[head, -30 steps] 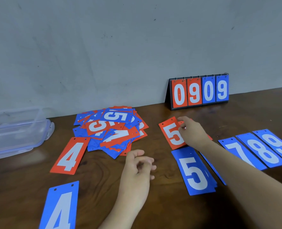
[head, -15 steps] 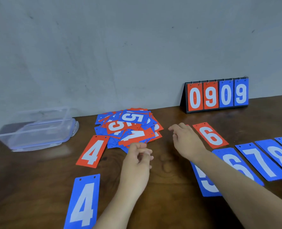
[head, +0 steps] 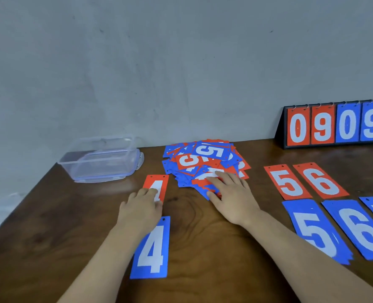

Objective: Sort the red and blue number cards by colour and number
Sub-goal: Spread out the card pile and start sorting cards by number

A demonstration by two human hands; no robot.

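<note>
The unsorted pile lies near the desk's far edge. My right hand rests flat on its near side, fingers spread, gripping nothing. My left hand presses relaxed fingers on the red 4, just beyond the blue 4. Red 5 and red 6 sit toward the right edge.

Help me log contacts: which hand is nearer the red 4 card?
Left. The left hand rests on the red 4 card, covering its near end. The right hand lies off to the card's right, flat on the near edge of the mixed pile.
</note>
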